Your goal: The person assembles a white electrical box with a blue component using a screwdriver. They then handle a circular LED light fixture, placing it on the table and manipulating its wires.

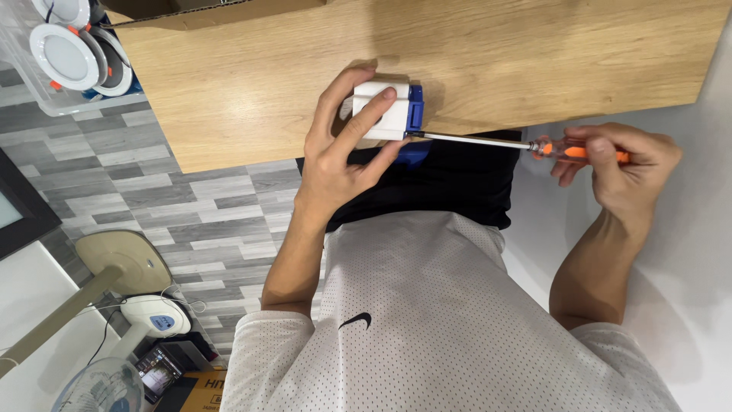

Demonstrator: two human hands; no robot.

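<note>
The white block with a blue end (pixel 385 111) sat just above the frame's centre, at the near edge of the wooden bench (pixel 252 84). The left hand (pixel 343 149) was wrapped around it, fingers curled over the white face and thumb beneath, pinning it in place. The screwdriver (pixel 526 144) lay almost level across the picture, its long axis running from centre to right. Its metal tip touched the block's blue end at the lower corner, while its orange handle sat at the right of the frame inside the right hand (pixel 621 164), fingers closed around it. So the block lay directly left of the right hand, along the shaft's line. In the upper left corner, round white light fittings (pixel 65 55) lay in a clear tray, well apart from both hands.
</note>
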